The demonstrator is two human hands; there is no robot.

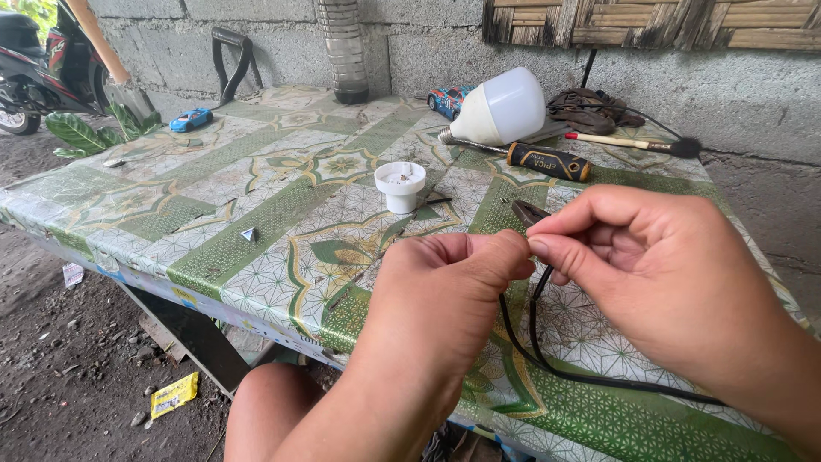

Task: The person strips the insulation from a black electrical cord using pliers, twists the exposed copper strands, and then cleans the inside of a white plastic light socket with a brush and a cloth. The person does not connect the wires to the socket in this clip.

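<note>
Fingertips of left hand (pixel 453 282) and right hand (pixel 658 274) pinch the thin black two-strand wire (pixel 547 355) above the green patterned table (pixel 256 248), its end unjoined, white plastic lamp socket (pixel 400 186) waiting apart.

Thin black wire (pixel 547 364) loops over the green patterned table, end pinched between fingertips

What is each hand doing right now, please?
Left hand: closed, its grip pinching the end of the thin black two-strand wire.
Right hand: closed, fingertips pinching the same wire end, beside the left.
</note>
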